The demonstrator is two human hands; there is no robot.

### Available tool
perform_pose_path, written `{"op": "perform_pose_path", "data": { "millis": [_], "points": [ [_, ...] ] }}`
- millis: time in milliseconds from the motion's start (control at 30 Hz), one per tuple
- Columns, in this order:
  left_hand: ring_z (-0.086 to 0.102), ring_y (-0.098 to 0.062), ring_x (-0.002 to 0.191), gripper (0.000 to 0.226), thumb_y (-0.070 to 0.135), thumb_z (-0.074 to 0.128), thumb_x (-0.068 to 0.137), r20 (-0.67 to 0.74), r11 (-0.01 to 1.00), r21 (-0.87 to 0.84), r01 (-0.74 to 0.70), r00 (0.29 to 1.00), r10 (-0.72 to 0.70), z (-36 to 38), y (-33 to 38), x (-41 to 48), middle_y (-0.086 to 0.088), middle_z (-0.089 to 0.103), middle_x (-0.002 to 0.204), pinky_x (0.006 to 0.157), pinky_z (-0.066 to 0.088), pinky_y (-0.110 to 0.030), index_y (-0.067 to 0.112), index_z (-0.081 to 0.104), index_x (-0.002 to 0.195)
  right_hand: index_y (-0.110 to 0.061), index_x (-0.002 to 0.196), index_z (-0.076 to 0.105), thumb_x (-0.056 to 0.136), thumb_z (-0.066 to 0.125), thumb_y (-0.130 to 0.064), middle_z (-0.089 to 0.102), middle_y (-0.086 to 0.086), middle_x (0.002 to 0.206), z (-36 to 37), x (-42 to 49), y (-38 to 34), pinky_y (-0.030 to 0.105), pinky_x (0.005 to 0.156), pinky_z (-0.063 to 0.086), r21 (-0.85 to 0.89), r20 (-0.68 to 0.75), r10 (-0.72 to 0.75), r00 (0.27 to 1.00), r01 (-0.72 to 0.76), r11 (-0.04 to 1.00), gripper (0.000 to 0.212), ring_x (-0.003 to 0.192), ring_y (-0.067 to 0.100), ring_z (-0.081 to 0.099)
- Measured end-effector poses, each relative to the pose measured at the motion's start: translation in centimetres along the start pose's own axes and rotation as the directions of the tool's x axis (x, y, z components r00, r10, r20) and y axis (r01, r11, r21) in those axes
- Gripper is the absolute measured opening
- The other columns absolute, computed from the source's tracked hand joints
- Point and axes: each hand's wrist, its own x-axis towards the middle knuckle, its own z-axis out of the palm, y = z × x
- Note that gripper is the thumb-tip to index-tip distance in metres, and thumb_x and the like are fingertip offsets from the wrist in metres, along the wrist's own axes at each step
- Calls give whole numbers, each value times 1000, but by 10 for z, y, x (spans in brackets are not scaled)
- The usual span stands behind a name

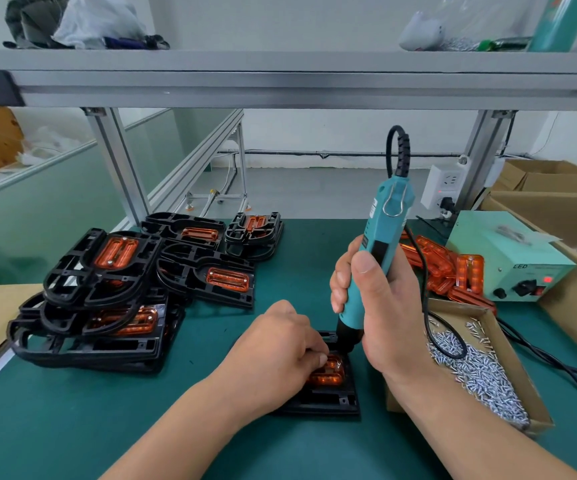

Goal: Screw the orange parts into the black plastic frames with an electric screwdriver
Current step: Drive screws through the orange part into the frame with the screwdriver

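Observation:
A black plastic frame (328, 400) lies on the green mat in front of me with an orange part (330, 374) set in it. My left hand (276, 351) rests on the frame, its fingers curled onto the orange part's upper end and hiding most of it. My right hand (377, 306) grips a teal electric screwdriver (380, 237) upright, with its black tip down on the frame's far end just above the orange part. The bit itself is hidden behind my fingers.
Several finished black frames with orange parts (117, 289) are piled at the left. Loose orange parts (453, 271) lie at the right by a teal power supply (508, 258). A cardboard tray of screws (481, 368) sits beside my right wrist, the screwdriver's cable looping over it.

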Motion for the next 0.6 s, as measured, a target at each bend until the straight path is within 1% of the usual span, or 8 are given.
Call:
{"op": "perform_pose_path", "data": {
  "millis": [233, 300, 433, 600],
  "points": [
    [42, -12, 101, 18, 37, 64, 99, 4, 1000, 7, 5, 1000, -5, 1, -1, 1, 13, 66, 88, 88, 46, -36, 34, 79, 107, -21, 100, 57, 94, 74, -63, 47, 20, 76, -2, -1, 1, 35, 57, 47, 13, 29, -3, 1000, 2, 1000, 45, 61, 28, 48],
    [42, -13, 101, 18, 37, 64, 99, 5, 1000, 13, 3, 1000, -3, 1, 0, 1, 12, 66, 88, 88, 46, -36, 33, 79, 108, -21, 101, 57, 94, 74, -63, 47, 19, 76, -2, -1, 1, 35, 57, 47, 14, 30, 1, 1000, -2, 1000, 45, 61, 28, 48],
    [42, -13, 102, 18, 36, 64, 99, 7, 1000, 8, 11, 1000, -11, -1, 1, 1, 12, 65, 88, 88, 47, -36, 33, 79, 109, -21, 99, 57, 92, 76, -64, 51, 11, 72, -2, 0, 0, 36, 58, 48, 31, 15, 17, 1000, -17, 999, 47, 61, 28, 48],
    [41, -15, 102, 19, 33, 61, 100, 33, 1000, 8, 19, 999, -19, -2, 1, 1, 10, 65, 87, 88, 48, -40, 32, 78, 106, -18, 99, 56, 90, 79, -61, 48, 11, 75, -3, 1, -1, 34, 55, 48, 105, 19, 38, 999, -40, 994, 50, 60, 24, 47]
  ]
}}
